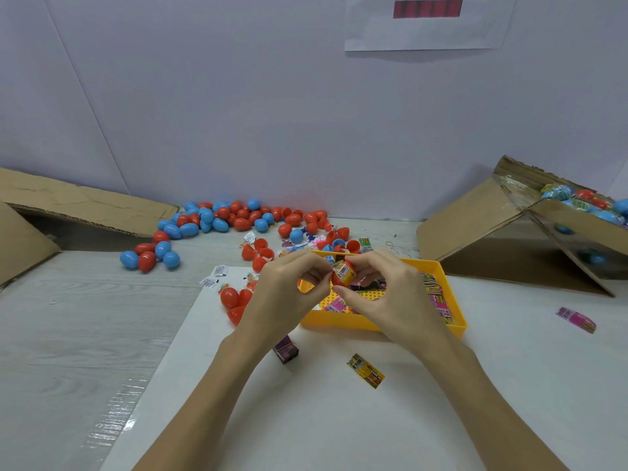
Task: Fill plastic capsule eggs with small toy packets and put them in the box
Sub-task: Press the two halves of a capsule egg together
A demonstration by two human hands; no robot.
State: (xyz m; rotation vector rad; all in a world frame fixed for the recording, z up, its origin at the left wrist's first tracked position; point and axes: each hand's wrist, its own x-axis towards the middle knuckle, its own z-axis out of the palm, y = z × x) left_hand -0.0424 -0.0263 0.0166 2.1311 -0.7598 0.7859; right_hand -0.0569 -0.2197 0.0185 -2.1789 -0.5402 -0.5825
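Note:
Above the yellow tray (455,321), my left hand (289,294) and my right hand (390,300) together pinch a red capsule egg (343,274) with a yellow printed packet wrapped on it. The tray holds several pink and yellow toy packets (436,294). A pile of red and blue eggs (234,215) lies at the back of the table. The cardboard box (509,232) at the right holds several wrapped eggs (584,202).
A yellow packet (366,370), a dark purple packet (286,350) and a pink packet (576,319) lie loose on the white sheet. Red egg halves (234,300) sit left of my left hand. Flat cardboard (78,205) lies at the far left.

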